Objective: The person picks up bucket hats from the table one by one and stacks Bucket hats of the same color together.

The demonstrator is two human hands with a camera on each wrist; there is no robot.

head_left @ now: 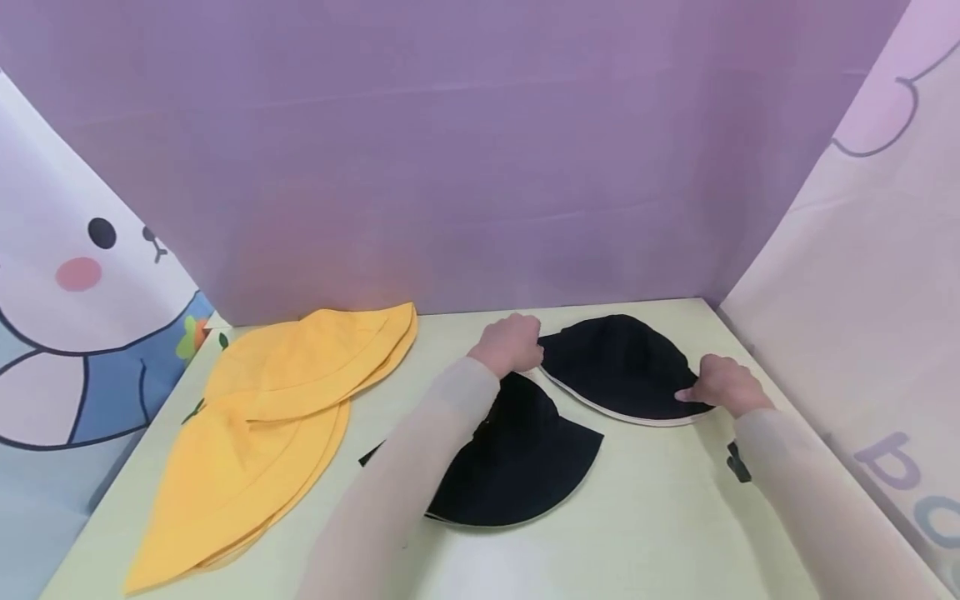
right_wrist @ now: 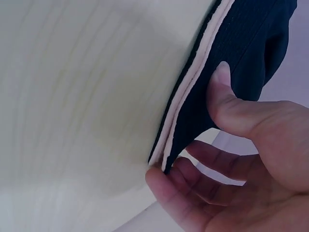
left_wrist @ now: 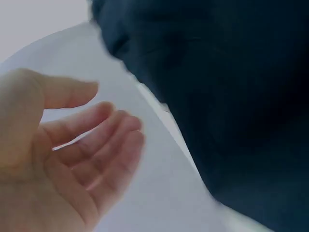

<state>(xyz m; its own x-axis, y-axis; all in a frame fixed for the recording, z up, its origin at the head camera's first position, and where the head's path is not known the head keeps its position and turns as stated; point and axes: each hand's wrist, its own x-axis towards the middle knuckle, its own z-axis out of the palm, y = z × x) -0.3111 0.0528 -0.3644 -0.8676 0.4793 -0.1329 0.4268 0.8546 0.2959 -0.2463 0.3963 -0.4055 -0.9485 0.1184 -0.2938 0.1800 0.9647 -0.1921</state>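
Observation:
A folded black bucket hat (head_left: pixel 618 362) with a pale brim edge lies at the back right. My right hand (head_left: pixel 723 385) pinches its right brim corner; the right wrist view shows the thumb on the dark cloth and fingers beneath the hat's brim (right_wrist: pixel 193 82). At the hat's left end is my left hand (head_left: pixel 512 343). In the left wrist view this left hand (left_wrist: pixel 91 150) has loosely bent fingers, a gap apart from the dark cloth (left_wrist: pixel 231 96). Closer to me lies a second folded black hat (head_left: pixel 517 475), partly behind my left forearm.
Two overlapping groups of folded yellow hats, a rear one (head_left: pixel 315 358) and a front one (head_left: pixel 240 475), cover the left of the pale table (head_left: pixel 645 517). A purple backdrop (head_left: pixel 465 167) rises behind. A small dark strip (head_left: pixel 738 462) shows beside my right sleeve.

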